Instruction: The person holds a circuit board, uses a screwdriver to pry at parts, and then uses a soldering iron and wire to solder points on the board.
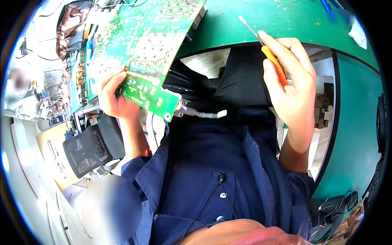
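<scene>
A large green circuit board [149, 53] is held up and tilted at the left, its solder-dotted face toward me. My left hand [113, 96] grips the board's lower left edge, fingers closed over it. A short grey cable [200, 113] with a white plug end hangs from the board's lower right corner. My right hand [292, 79] is closed around the orange handle of a screwdriver [272, 61]. The screwdriver's metal blade points up and left over the green table mat [228, 24], apart from the board.
A black mesh chair [92, 147] stands at the left, near shelves and cluttered electronic parts. A crumpled white tissue [357, 36] and blue-handled tools [328, 8] lie at the far right of the bench. Another green worktop [355, 122] runs along the right, with black cables [339, 204] lower down.
</scene>
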A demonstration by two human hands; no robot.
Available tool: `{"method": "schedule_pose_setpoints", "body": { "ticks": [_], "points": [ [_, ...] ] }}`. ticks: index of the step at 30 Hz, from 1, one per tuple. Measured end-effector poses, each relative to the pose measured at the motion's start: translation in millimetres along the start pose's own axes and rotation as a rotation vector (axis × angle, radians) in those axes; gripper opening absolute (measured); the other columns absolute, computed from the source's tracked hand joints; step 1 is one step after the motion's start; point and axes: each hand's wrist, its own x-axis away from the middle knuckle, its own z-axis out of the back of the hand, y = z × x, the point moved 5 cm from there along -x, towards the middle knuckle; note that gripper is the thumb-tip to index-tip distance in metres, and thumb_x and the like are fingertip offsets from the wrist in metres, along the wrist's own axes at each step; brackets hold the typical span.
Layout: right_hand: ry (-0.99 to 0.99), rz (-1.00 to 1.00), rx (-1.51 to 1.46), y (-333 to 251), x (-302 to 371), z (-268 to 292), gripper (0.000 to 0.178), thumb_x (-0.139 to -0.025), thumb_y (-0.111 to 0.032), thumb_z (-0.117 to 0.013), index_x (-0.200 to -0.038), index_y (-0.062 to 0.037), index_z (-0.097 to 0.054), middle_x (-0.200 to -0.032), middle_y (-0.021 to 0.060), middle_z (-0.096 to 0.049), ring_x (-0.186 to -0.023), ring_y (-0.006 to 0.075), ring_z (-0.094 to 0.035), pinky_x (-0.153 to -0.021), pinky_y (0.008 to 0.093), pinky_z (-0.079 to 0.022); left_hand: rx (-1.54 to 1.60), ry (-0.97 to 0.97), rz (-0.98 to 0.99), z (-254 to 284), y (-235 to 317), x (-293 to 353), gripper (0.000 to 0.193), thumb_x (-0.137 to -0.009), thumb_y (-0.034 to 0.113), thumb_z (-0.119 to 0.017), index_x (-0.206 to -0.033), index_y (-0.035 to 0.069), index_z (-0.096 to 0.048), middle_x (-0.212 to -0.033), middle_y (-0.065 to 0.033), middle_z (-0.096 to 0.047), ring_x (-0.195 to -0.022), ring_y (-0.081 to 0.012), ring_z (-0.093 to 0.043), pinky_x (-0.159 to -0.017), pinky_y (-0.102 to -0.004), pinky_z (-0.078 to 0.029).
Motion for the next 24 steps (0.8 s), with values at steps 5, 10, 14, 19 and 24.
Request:
{"method": "schedule_pose_setpoints", "body": {
  "ticks": [5,10,14,19,24],
  "points": [
    [0.009,0.055,0.002,4,1,-12,0.038,-0.082,0.007,-0.068,-0.118,-0.0027,-0.07,-0.092,0.0129,-0.065,-0.078,0.0229,-0.064,-0.07,0.0298,-0.051,-0.007,-0.059,-0.034,2,5,17,0.024,-0.075,0.001,-0.079,-0.094,0.001,-0.064,-0.099,-0.0166,-0.071,-0.094,-0.0333,-0.07,-0.085,-0.0423,-0.057],
    [-0.134,-0.063,-0.018,-2,-1,-35,0.036,-0.086,0.006,-0.068,-0.12,-0.006,-0.072,-0.084,0.0108,-0.066,-0.069,0.0182,-0.061,-0.063,0.0277,-0.047,0.002,-0.076,-0.043,6,3,22,0.023,-0.077,0.005,-0.079,-0.094,0.002,-0.064,-0.1,-0.0155,-0.071,-0.093,-0.0326,-0.07,-0.083,-0.04,-0.057],
    [-0.124,-0.036,0.012,-4,-7,-44,0.034,-0.085,0.005,-0.069,-0.117,-0.0071,-0.073,-0.083,0.0109,-0.065,-0.066,0.0178,-0.058,-0.06,0.0278,-0.046,0.009,-0.054,-0.041,6,-1,25,0.023,-0.076,0.007,-0.079,-0.093,0.003,-0.065,-0.1,-0.0147,-0.071,-0.093,-0.032,-0.069,-0.081,-0.039,-0.057],
    [-0.105,0.003,0.065,-12,-14,-53,0.033,-0.084,0.005,-0.07,-0.114,-0.0077,-0.075,-0.082,0.0107,-0.066,-0.067,0.0185,-0.06,-0.06,0.0275,-0.047,0.036,-0.053,-0.021,3,-5,35,0.02,-0.075,0.007,-0.079,-0.091,0.004,-0.066,-0.099,-0.0135,-0.071,-0.092,-0.0313,-0.07,-0.081,-0.0386,-0.057],
    [-0.071,0.044,0.117,-13,-14,-55,0.033,-0.084,0.005,-0.071,-0.114,-0.0073,-0.075,-0.082,0.011,-0.067,-0.067,0.0193,-0.061,-0.061,0.0272,-0.048,0.037,-0.045,-0.022,1,-4,35,0.019,-0.075,0.008,-0.079,-0.089,0.005,-0.066,-0.097,-0.0116,-0.072,-0.091,-0.0305,-0.07,-0.079,-0.0374,-0.058]
  ]
}}
